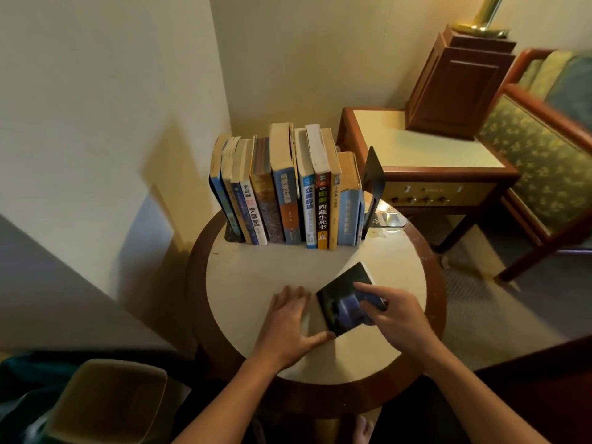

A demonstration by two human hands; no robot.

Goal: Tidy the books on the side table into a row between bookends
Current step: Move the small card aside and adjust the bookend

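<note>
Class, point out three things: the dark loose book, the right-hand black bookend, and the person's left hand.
dark loose book [340, 300], head view, front cover.
right-hand black bookend [375, 177], head view, upright plate.
left hand [288, 321], head view, back of the hand.

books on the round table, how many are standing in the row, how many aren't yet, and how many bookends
standing books: 10, as far as the spines can be told apart
dark book at the front of the table, not in the row: 1
bookends: 2, the right bookend and the left bookend, which is mostly hidden
total: 13
</note>
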